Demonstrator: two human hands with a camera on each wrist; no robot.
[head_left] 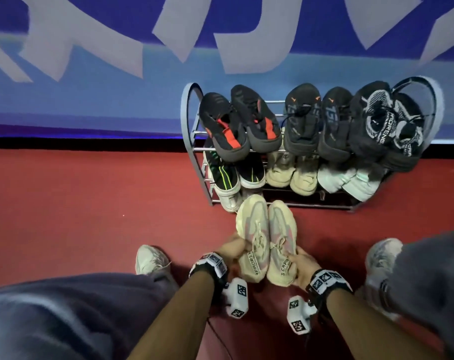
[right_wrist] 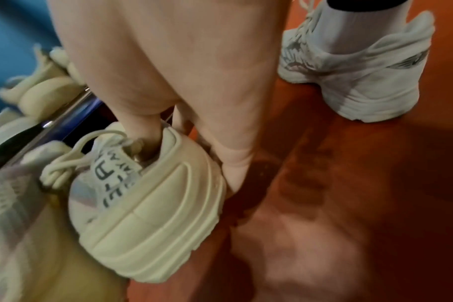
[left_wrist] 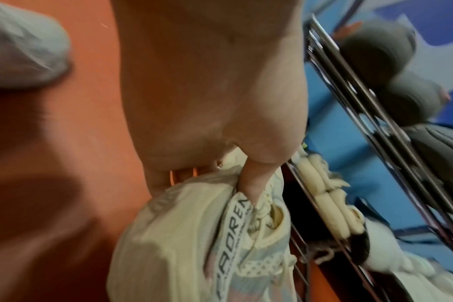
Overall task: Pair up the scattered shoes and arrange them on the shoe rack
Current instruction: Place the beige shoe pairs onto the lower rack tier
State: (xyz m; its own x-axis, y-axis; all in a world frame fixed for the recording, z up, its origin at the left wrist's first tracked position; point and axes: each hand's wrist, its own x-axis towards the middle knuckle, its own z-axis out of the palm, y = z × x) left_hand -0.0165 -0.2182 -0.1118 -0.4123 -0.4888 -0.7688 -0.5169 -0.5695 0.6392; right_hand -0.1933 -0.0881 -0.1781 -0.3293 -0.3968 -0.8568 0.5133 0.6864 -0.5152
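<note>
— Cream, both shoes: where are they?
— Side by side, touching, toes just short of the shoe rack (head_left: 194, 141), above the red floor (head_left: 90, 216).
— Your grip?
— Your left hand (head_left: 229, 249) clasps the left cream shoe (head_left: 251, 237), thumb in its collar; your right hand (head_left: 302, 266) curls round the right cream shoe (head_left: 281, 240) at the heel.

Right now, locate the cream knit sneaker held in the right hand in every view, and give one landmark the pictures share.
Head: cream knit sneaker at lower centre, right of its twin, heel gripped by the right hand.
Left wrist: not identifiable; only the twin held by the left hand shows clearly.
Right wrist: it fills the lower centre-left, thumb hooked into the collar.
Shared landmark: the metal-bar shoe rack, also and.
</note>
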